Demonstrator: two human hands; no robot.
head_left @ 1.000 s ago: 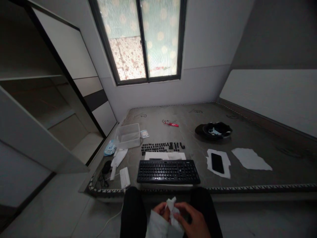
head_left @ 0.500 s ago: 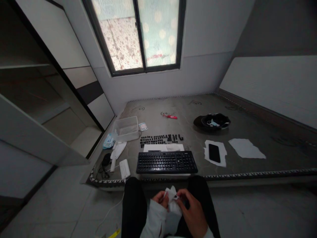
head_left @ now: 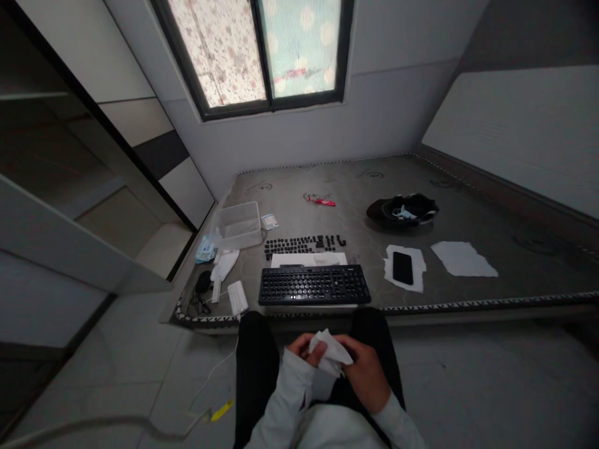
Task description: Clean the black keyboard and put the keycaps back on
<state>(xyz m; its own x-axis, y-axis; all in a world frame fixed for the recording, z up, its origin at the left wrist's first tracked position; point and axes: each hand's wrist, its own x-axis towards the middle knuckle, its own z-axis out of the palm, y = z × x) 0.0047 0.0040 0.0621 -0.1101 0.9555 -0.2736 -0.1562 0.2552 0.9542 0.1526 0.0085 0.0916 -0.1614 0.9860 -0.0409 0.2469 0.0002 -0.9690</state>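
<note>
Tissue [head_left: 334, 349] now tipped rightward, 2 hands [head_left: 303, 347] [head_left: 365, 371] holding, keyboard [head_left: 313, 285] before loose keycaps [head_left: 320, 242]

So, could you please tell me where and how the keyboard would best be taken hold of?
I'd take the keyboard by both short ends, coming from the near side over the mattress edge. It is long, flat and lies with a long side facing that edge; both ends look free, and holding there should avoid pressing the keys covering most of its top.
</note>
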